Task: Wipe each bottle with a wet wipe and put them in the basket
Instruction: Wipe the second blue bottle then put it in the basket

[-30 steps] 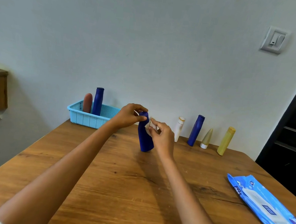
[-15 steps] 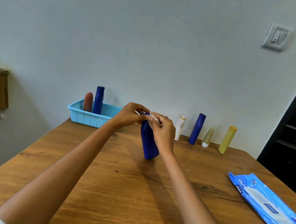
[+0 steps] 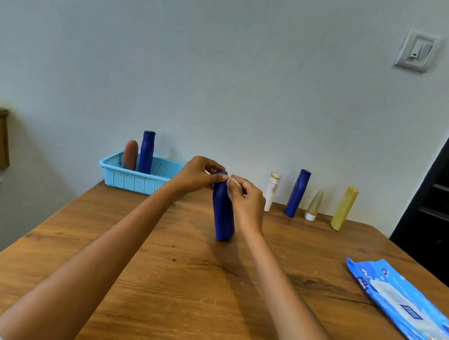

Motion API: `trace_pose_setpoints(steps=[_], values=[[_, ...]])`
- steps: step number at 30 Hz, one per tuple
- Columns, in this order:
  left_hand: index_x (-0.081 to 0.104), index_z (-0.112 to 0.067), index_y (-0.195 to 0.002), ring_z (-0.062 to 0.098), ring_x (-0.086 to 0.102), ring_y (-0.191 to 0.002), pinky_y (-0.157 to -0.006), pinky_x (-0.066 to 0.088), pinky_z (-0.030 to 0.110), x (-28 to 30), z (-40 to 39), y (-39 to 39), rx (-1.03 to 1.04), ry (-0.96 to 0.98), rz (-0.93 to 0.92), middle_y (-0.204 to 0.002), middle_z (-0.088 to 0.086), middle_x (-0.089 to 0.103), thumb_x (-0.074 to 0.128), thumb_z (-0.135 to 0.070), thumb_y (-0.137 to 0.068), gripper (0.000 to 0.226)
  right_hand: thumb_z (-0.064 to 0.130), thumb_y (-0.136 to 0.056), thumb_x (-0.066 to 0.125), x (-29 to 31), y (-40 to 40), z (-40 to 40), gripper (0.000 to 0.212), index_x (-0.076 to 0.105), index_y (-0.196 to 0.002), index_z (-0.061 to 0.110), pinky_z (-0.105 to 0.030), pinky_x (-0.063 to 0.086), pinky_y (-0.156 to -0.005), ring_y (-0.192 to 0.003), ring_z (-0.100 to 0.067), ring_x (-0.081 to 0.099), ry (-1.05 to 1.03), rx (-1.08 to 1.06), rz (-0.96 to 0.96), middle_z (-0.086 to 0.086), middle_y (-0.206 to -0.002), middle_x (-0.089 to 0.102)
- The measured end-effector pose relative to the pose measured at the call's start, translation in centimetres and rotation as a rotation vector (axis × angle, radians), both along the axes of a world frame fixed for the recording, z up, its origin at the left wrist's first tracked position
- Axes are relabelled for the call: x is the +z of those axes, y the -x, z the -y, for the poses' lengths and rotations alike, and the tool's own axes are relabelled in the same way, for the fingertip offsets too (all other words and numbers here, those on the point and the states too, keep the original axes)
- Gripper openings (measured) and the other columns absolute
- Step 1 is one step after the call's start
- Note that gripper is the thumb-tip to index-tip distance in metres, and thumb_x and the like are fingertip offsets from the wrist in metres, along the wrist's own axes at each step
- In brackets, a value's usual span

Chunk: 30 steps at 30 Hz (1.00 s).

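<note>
Your wooden counter (image 3: 177, 289) runs out from you to a pale wall, with a blue pack of wipes (image 3: 408, 308) lying to the right of your right hand. Between your hands a blue bottle (image 3: 223, 214) stands slightly tilted on the counter. Your left hand (image 3: 199, 175) grips its cap with curled fingers; your right hand (image 3: 247, 202) pinches a white wipe (image 3: 230, 183) against its neck. Beyond your left hand sits the basket (image 3: 136, 178), holding two bottles. Beyond your right hand, four bottles stand along the wall.
</note>
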<state>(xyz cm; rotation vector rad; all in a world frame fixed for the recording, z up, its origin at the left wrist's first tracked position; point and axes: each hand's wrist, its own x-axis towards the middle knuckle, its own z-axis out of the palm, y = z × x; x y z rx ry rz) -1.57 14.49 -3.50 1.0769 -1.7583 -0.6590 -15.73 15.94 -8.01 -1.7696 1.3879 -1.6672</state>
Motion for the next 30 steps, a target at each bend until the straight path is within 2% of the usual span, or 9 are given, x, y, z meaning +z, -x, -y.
trace_pose_setpoints(steps=[3, 6, 9, 11, 13, 18, 22, 27, 30], values=[[0.062, -0.001, -0.114, 0.015, 0.064, -0.084, -0.065, 0.055, 0.014, 0.2, -0.1, -0.2, -0.039, 0.010, 0.037, -0.101, 0.011, 0.065, 0.066, -0.019, -0.086, 0.033, 0.027, -0.095, 0.053, 0.8, -0.9, -0.3, 0.029, 0.063, -0.121, 0.017, -0.020, 0.049, -0.087, -0.102, 0.000, 0.054, 0.061, 0.013, 0.033, 0.011, -0.112, 0.062], [0.061, -0.002, -0.116, 0.008, 0.061, -0.081, -0.062, 0.052, 0.010, 0.4, -0.2, -0.8, -0.066, 0.009, 0.101, -0.101, 0.008, 0.063, 0.064, -0.015, -0.087, 0.031, 0.029, -0.097, 0.049, -0.2, -0.6, -0.3, 0.025, 0.063, -0.116, 0.020, -0.018, 0.048, -0.077, -0.093, -0.001, 0.056, 0.046, -0.009, -0.010, 0.015, -0.103, 0.061], [0.059, -0.009, -0.117, 0.009, 0.060, -0.086, -0.068, 0.051, 0.014, 0.7, -0.3, -1.9, -0.099, -0.008, 0.179, -0.106, 0.006, 0.062, 0.062, -0.014, -0.089, 0.029, 0.028, -0.097, 0.047, -1.7, 0.4, 0.4, 0.020, 0.064, -0.092, 0.021, -0.028, 0.049, -0.068, -0.079, -0.010, 0.059, -0.118, -0.063, -0.087, 0.005, -0.086, 0.066], [0.058, -0.010, -0.116, 0.012, 0.060, -0.091, -0.072, 0.051, 0.017, 0.9, -0.2, -2.8, -0.118, -0.032, 0.219, -0.106, 0.006, 0.061, 0.064, -0.013, -0.087, 0.029, 0.028, -0.096, 0.048, -2.4, 1.0, 0.7, 0.026, 0.058, -0.073, 0.020, -0.030, 0.046, -0.064, -0.074, -0.017, 0.059, -0.240, -0.093, -0.151, 0.001, -0.073, 0.062], [0.057, -0.009, -0.115, 0.012, 0.060, -0.089, -0.071, 0.052, 0.017, 1.1, -0.2, -3.3, -0.125, -0.042, 0.255, -0.105, 0.005, 0.061, 0.066, -0.012, -0.085, 0.032, 0.028, -0.096, 0.049, -2.5, 1.2, 0.7, 0.030, 0.055, -0.068, 0.020, -0.030, 0.044, -0.063, -0.072, -0.017, 0.058, -0.280, -0.106, -0.180, 0.000, -0.069, 0.059], [0.054, -0.006, -0.121, 0.009, 0.060, -0.080, -0.063, 0.052, 0.010, 1.1, -0.2, -3.3, -0.128, -0.075, 0.298, -0.103, 0.005, 0.060, 0.067, -0.011, -0.084, 0.039, 0.025, -0.097, 0.048, -0.3, -0.6, -0.3, 0.020, 0.064, -0.105, 0.019, -0.028, 0.048, -0.078, -0.092, -0.009, 0.058, -0.133, 0.036, -0.084, 0.008, -0.099, 0.064], [0.058, -0.001, -0.119, 0.010, 0.061, -0.080, -0.061, 0.050, 0.011, 0.7, -0.4, -2.9, -0.104, -0.013, 0.138, -0.107, 0.008, 0.061, 0.065, -0.005, -0.085, 0.035, 0.027, -0.097, 0.049, 0.2, -1.3, -0.5, 0.026, 0.061, -0.119, 0.021, -0.027, 0.049, -0.083, -0.102, -0.009, 0.056, 0.018, 0.035, -0.163, 0.005, -0.113, 0.062], [0.060, -0.008, -0.113, 0.016, 0.065, -0.086, -0.061, 0.053, 0.016, 0.8, -0.5, -3.1, -0.095, -0.002, -0.116, -0.110, 0.010, 0.061, 0.065, -0.005, -0.084, 0.029, 0.030, -0.098, 0.047, -1.4, 0.3, 0.3, 0.029, 0.058, -0.123, 0.021, -0.031, 0.054, -0.081, -0.103, -0.012, 0.059, -0.075, -0.063, -0.183, 0.003, -0.116, 0.063], [0.059, -0.006, -0.117, 0.017, 0.065, -0.086, -0.063, 0.055, 0.018, 0.9, -0.5, -3.0, -0.073, 0.019, -0.153, -0.112, 0.010, 0.061, 0.066, -0.005, -0.084, 0.034, 0.026, -0.097, 0.048, -1.6, 1.8, 0.3, 0.019, 0.062, -0.108, 0.019, -0.027, 0.048, -0.078, -0.091, -0.010, 0.059, -0.276, -0.037, -0.008, 0.003, -0.103, 0.065]])
